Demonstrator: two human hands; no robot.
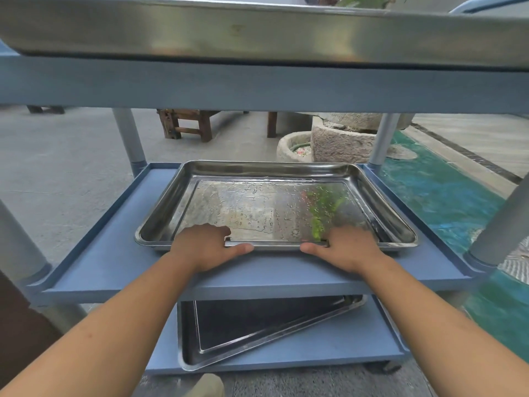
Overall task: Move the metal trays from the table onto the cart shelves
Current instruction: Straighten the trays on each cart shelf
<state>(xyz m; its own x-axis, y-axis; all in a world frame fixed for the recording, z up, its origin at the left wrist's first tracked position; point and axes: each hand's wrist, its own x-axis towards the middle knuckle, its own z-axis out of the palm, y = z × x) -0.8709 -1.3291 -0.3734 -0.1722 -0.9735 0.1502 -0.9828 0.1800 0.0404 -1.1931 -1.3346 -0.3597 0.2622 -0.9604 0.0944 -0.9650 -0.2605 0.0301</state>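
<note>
Head view, looking in under the top shelf of the blue cart (257,87): the wet tray (274,207) appears to rest flat on the middle shelf (114,253), its near rim a little short of the shelf's front edge. Both grips are closed on that near rim. The left hand (204,247) and right hand (347,247) each hook their fingers over the lip into the tray, with the thumb lying along the outside. A second tray (257,333) sits skewed on the bottom shelf (343,348), and a third tray (257,32) rests on top. The step in hand looks like seating the wet tray. To do it well, push evenly with both hands so it slides straight, keep it level so the droplets don't run, stop short of the rear posts, then lift the fingers straight up off the lip
</note>
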